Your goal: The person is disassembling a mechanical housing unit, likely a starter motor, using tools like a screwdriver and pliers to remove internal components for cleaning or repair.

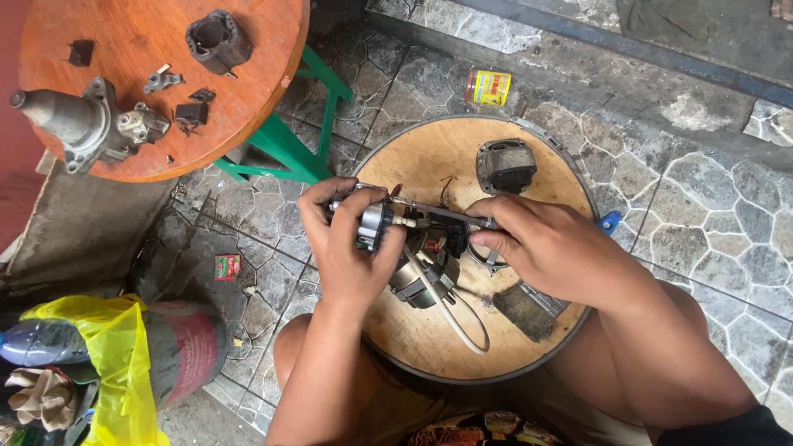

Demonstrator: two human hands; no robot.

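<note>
Left hand [351, 248]: fingers curled round a small metal motor part [373, 225], held just above a round wooden board [429, 347] resting on the person's lap. Right hand [549, 248]: fingertips pinched on the handle end of a thin screwdriver [438, 213], its shaft lying level and its tip meeting the motor part near the left thumb. Below the grip: a second motor piece with a white cord [458, 318] looping across the board; a dark brush [529, 310] lying beside it; a grey housing [505, 165] standing apart near the far rim. Step in hand, by judgement: working a screw or clip on the motor part, mid-way through stripping or refitting. Next move likely calls for a steady left hold and a straight push along the shaft, lest the tip slip toward the thumb. Further out: a round orange stool [248, 107] on green legs bearing a metal gear casing [87, 124], a black sleeve [217, 40] and small loose bits; a yellow tin [489, 87] on the stone floor; a yellow plastic bag [116, 363].
</note>
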